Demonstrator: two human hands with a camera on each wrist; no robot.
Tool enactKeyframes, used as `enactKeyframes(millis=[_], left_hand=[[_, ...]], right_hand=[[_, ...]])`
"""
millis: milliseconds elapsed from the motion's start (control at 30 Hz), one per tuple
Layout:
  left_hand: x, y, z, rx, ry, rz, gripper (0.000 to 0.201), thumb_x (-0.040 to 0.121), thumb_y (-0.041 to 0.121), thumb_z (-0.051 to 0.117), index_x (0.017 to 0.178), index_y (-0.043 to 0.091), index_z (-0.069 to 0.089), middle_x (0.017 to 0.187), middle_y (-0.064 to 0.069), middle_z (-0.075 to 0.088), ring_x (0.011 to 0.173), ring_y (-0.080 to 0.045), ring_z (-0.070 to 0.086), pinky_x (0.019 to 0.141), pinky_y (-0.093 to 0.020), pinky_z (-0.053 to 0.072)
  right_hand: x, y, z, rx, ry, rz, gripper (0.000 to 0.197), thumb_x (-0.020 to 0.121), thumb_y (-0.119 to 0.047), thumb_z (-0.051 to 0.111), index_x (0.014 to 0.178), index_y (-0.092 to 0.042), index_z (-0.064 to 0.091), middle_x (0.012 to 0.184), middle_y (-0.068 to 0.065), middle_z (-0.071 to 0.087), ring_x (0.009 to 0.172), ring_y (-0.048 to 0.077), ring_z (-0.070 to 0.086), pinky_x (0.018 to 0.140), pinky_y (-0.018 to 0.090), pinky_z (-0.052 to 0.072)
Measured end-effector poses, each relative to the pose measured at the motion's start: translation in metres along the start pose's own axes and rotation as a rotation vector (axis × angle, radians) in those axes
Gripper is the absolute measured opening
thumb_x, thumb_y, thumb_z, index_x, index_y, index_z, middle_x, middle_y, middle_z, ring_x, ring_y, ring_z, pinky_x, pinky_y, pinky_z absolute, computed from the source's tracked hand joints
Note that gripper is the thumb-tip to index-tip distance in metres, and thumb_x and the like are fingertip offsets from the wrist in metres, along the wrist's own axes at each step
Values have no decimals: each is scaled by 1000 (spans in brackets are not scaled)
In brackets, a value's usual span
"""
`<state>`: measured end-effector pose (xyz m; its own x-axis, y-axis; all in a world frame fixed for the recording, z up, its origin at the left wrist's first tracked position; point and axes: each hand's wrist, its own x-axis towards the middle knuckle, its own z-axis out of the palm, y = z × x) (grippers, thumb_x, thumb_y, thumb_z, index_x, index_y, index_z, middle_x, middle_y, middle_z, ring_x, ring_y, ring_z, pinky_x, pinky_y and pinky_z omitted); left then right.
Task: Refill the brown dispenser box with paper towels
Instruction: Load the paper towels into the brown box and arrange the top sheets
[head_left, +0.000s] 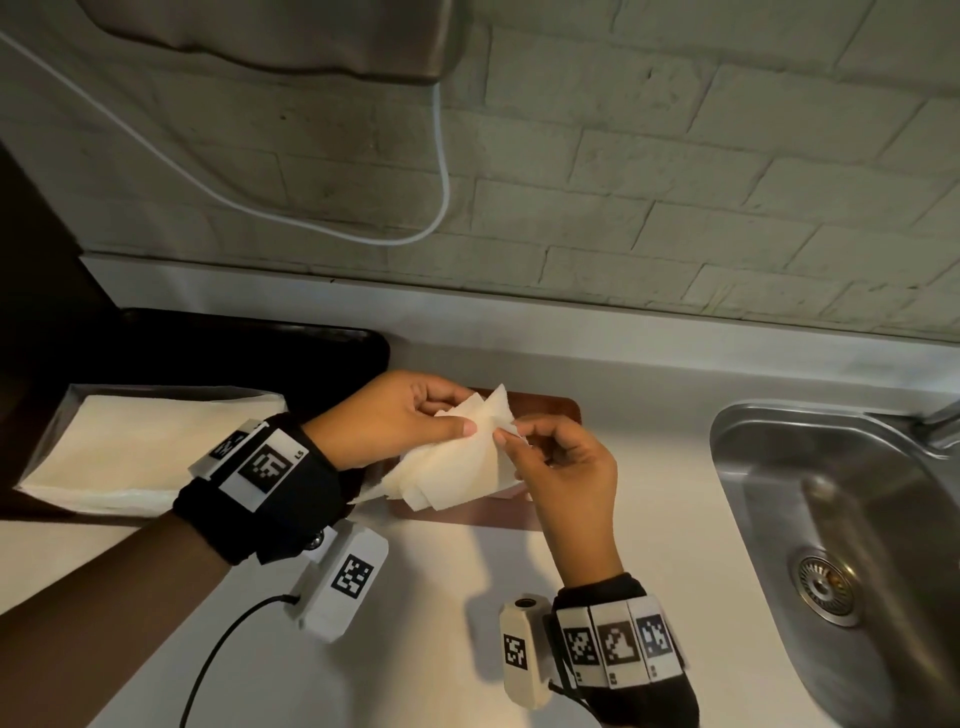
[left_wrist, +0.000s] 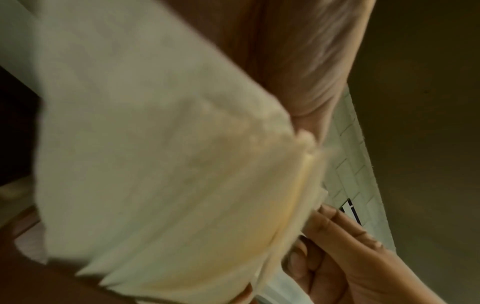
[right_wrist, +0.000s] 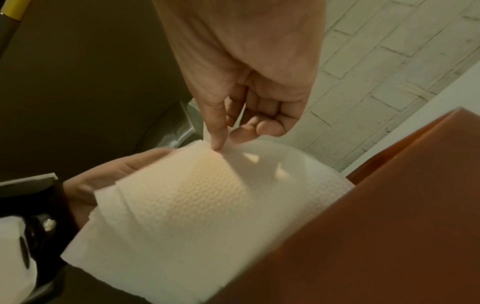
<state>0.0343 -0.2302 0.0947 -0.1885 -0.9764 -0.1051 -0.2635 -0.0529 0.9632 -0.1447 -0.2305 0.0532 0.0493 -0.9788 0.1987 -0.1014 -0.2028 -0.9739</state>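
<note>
A wad of white paper towels (head_left: 452, 467) hangs just above the brown dispenser box (head_left: 550, 408) on the white counter. My left hand (head_left: 410, 421) grips the wad from the left, thumb on top. My right hand (head_left: 550, 462) pinches the top sheet's edge between thumb and forefinger. The right wrist view shows that pinch on the embossed paper towels (right_wrist: 202, 195), with the brown dispenser box (right_wrist: 376, 216) at the lower right. In the left wrist view the blurred paper towels (left_wrist: 168, 174) fill most of the frame, my right hand's fingers (left_wrist: 335, 232) at their edge.
A larger stack of paper towels in clear wrap (head_left: 130, 447) lies on a black tray (head_left: 291, 338) at the left. A steel sink (head_left: 841, 519) is set into the counter at the right. A white cable (head_left: 363, 228) loops down the brick wall behind.
</note>
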Motion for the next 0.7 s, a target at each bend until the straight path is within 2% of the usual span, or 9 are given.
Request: enactKeyframes(millis=[67,133,200,267,367,433,567,700], left_hand=[[2,-2,-2,13,23,-11,27,81,4,63,104,18,67,74,21,71,76,2,67,67,-11,51],[3,-4,-4,14,54,-20,28,81,3,63,106,14,66,69,24,70,73,4,66,66,-10,51],[4,-4,-5,25,82,-12,27,81,3,63,105,14,66,68,26,69,71,6,65,66,-8,51],[3,-1,-5,31,85,7,26,81,3,63,103,16,66,69,29,68,72,8,64,66,-7,50],[2,5,-4,33,65,39,25,81,3,62,97,21,67,71,28,69,74,8,65,64,-7,49],[1,9,-2,53,51,65,25,82,4,62,91,27,67,74,28,69,77,6,65,66,-8,49],[-3,10,-1,69,20,95,28,81,5,64,93,30,67,80,27,70,83,3,65,70,-9,50],[-5,11,1,30,-38,91,27,82,5,61,97,27,66,81,28,70,85,4,66,71,-8,50]], right_hand=[[1,-1,-3,42,-61,51,19,74,-7,74,71,-24,68,85,-4,73,75,21,64,67,37,55],[3,-4,-9,63,-160,53,15,74,-2,73,72,-16,69,92,0,74,80,16,65,68,35,54],[6,-8,-14,28,-256,-5,8,72,-1,73,74,-8,69,97,3,71,84,10,62,69,27,51],[9,-11,-16,-28,-295,-25,7,72,-4,74,78,-4,70,94,3,69,79,5,59,68,19,48],[13,-12,-10,-73,-233,15,11,72,-10,75,75,-17,68,77,-14,67,73,4,56,67,16,46],[14,-11,-6,-70,-159,23,21,70,-11,77,73,-26,64,74,-18,66,73,5,57,67,13,48],[12,-13,-5,-75,-103,-17,30,65,-13,82,82,-28,62,88,-4,67,79,7,59,68,12,47],[11,-14,-7,-121,-130,-65,34,65,-15,82,86,-34,62,92,-3,68,84,9,63,73,17,51]])
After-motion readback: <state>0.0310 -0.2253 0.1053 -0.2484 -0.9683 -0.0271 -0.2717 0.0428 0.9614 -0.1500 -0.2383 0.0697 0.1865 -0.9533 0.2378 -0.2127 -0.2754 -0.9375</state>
